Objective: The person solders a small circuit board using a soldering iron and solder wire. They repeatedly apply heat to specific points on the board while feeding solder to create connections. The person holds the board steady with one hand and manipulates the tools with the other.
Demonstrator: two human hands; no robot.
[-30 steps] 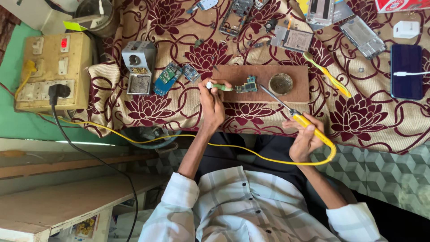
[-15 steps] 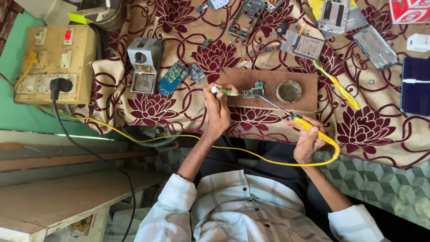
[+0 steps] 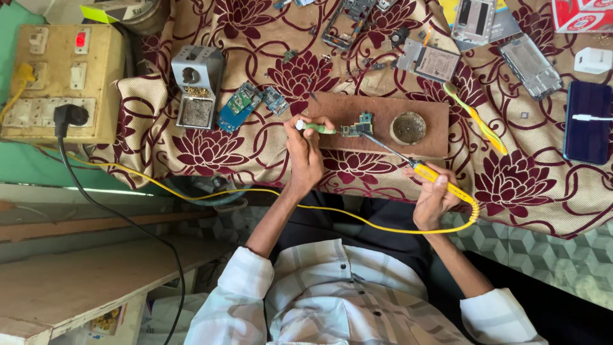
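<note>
So everything here hangs around the brown wooden board point(image 3: 383, 105) lying on the table point(image 3: 211, 150), which has a maroon flower-print cloth over it. Sitting on the near part of that board is a small green circuit board point(image 3: 357, 128), and that's what both hands are busy with. The left hand point(image 3: 305, 150) comes up at the board's left end with its grip closed around a short green-handled tool point(image 3: 314, 127), whose tip lies right at the circuit board's left edge. The right hand point(image 3: 434, 195) is off the board's near right corner, grip closed around the yellow handle of a soldering iron point(image 3: 421, 171); the iron's thin metal shaft slants up across the board and its tip meets the circuit board, can't tell the exact spot it touches. A yellow cable point(image 3: 357, 217) loops out of the iron's handle and runs under both forearms, away to the left of the board. Also on the board, just right of the circuit board, there's a small round tin point(image 3: 408, 128). Left of the board lie a couple of loose blue-green circuit boards point(image 3: 239, 105), and further left a grey metal iron stand point(image 3: 196, 86). Way off to the left past that is a beige switch box point(image 3: 60, 80) with a black plug in it. Right of the board lies a yellow-green toothbrush point(image 3: 476, 118), and past that a dark blue phone point(image 3: 587, 121). Beyond the board's far edge there are stripped phone frames point(image 3: 348, 22) scattered about.
</note>
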